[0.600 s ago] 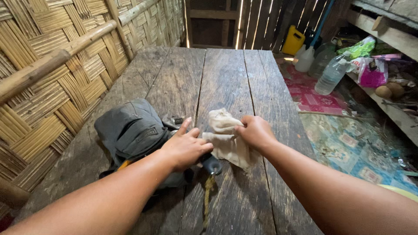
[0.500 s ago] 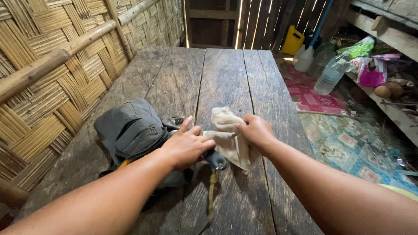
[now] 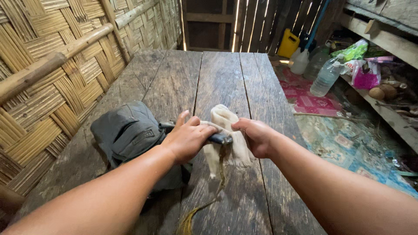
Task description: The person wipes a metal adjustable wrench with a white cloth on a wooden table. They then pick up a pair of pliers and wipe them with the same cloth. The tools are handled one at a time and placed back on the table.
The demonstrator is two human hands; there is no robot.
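My left hand (image 3: pixel 188 138) and my right hand (image 3: pixel 257 137) both hold a cream cloth (image 3: pixel 226 130) above a dark wooden plank table (image 3: pixel 222 78). The cloth hangs between them, draped over a dark strap end or handle (image 3: pixel 220 139) that runs across from a grey bag (image 3: pixel 130 135). The bag lies on the table just left of my left hand. A thin olive-yellow cord (image 3: pixel 217 182) hangs from under the cloth and trails toward the table's near edge.
A woven bamboo wall (image 3: pixel 48 78) runs along the left of the table. To the right, on the floor, stand clear plastic bottles (image 3: pixel 324 76), a yellow jug (image 3: pixel 289 42) and patterned mats (image 3: pixel 348 143). A shelf (image 3: pixel 383 87) holds bags and round brown objects.
The cloth has been lifted off the table and pulled out between both hands. It now hangs over the dark strap end, and the hands are slightly higher.
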